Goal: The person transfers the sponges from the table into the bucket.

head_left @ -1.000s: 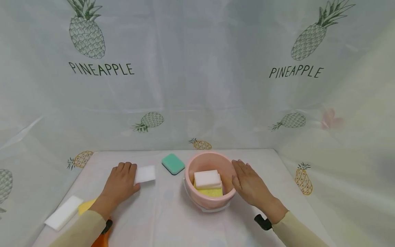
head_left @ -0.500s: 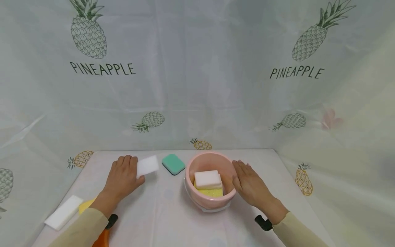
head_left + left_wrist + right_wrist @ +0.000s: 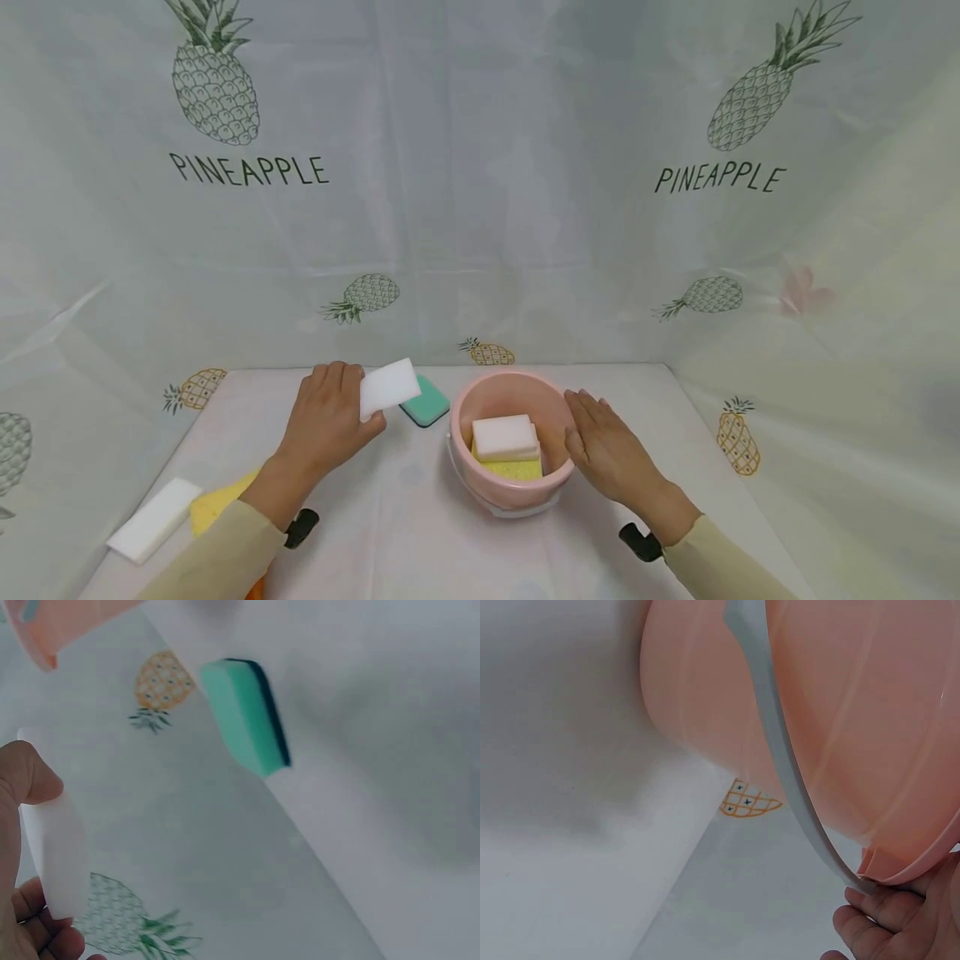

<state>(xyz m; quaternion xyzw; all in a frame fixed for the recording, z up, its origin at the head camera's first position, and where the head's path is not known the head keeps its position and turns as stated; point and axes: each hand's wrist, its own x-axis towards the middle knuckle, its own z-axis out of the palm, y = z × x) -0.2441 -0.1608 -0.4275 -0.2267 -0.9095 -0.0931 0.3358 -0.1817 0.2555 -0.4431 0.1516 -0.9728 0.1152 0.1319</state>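
My left hand (image 3: pixel 326 421) holds a white sponge block (image 3: pixel 388 388) above the table. In the left wrist view, the thumb and fingers grip the sponge (image 3: pixel 60 847) from opposite edges. A green sponge (image 3: pixel 429 404) with a dark underside lies beyond it, partly covered in the head view. To its right stands a pink bucket (image 3: pixel 495 492) containing a white sponge (image 3: pixel 505 437) on top of a yellow sponge (image 3: pixel 517 469). My right hand (image 3: pixel 615 450) rests against the bucket's right rim, its fingers straight. The bucket's pale handle (image 3: pixel 787 757) hangs down its side.
Another white block (image 3: pixel 155 521) lies at the table's left edge. A yellow item (image 3: pixel 213 507) and an orange item (image 3: pixel 257 588) are mostly hidden under the left forearm. A pineapple-print sheet (image 3: pixel 480 208) hangs behind the table (image 3: pixel 420 533).
My left hand has raised the white sponge block off the table and carried it right, so that it now overlaps the green sponge in the head view. The right hand stays at the bucket.
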